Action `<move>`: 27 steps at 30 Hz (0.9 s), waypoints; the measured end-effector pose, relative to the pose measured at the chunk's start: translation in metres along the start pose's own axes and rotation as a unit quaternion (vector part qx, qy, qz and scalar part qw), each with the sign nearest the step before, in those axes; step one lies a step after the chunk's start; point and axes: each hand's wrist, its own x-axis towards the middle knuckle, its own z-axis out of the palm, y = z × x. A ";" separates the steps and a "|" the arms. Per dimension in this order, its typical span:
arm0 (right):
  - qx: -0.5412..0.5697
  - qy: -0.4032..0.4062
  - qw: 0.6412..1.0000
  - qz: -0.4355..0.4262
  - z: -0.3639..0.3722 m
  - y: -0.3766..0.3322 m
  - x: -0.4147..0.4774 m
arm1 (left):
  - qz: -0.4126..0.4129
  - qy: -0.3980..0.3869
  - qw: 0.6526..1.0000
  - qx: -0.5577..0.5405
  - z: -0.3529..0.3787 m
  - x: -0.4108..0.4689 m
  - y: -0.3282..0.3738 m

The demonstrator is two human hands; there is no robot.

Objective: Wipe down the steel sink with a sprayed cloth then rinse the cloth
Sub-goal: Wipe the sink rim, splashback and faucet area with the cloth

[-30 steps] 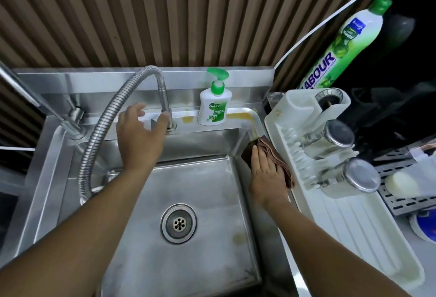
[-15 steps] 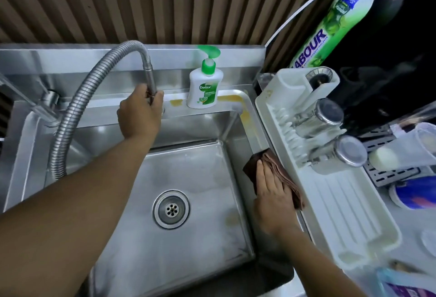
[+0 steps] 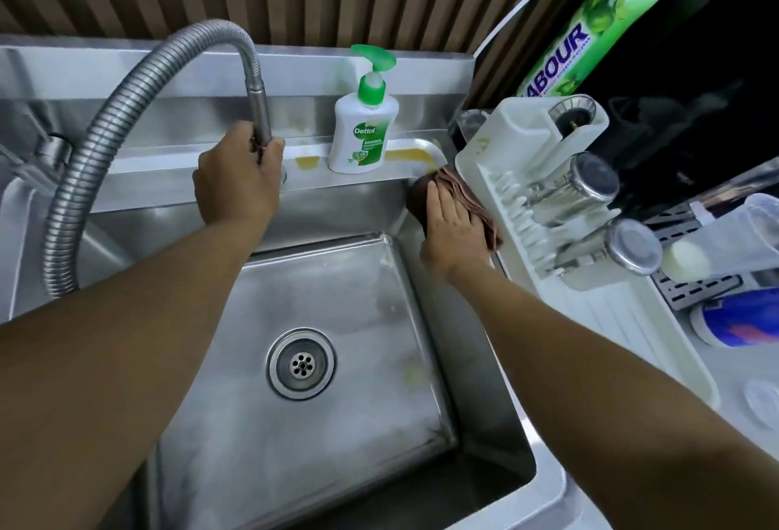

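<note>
Over the sink (image 3: 337, 289)'s back ledge, the tap hose (image 3: 126, 108) is gripped in my left hand (image 3: 238, 177). My right hand (image 3: 449, 226), fingers flat, has slid the cloth (image 3: 421, 192) up to the sink's back-right corner: step 1, wiping, isn't finished.

Brushed, glossy steel sink (image 3: 320, 424), ribbed metal faucet hose (image 3: 84, 175), soft brown cloth (image 3: 459, 196), white plastic rack (image 3: 624, 319).

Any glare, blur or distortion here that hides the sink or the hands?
Head view: fisheye bends the back ledge of the sink and the rack; soft glare streaks the basin floor; the cup at the right edge is smeared; top right is dark. Left hand gripping the faucet, right hand and cloth read clearly.
</note>
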 end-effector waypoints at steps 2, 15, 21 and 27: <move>-0.008 -0.006 1.000 -0.006 0.001 0.003 -0.006 | 0.006 -0.006 1.000 0.005 -0.002 0.000 0.000; -0.016 -0.007 0.999 0.044 0.056 0.050 -0.237 | 0.007 -0.018 1.000 0.003 -0.002 0.000 -0.001; -0.011 0.017 0.996 0.085 0.050 0.035 -0.171 | -0.001 -0.019 1.000 -0.003 -0.002 0.001 -0.002; 0.000 0.018 0.998 0.060 0.026 0.014 -0.079 | 0.002 -0.024 1.000 -0.006 -0.002 0.001 -0.003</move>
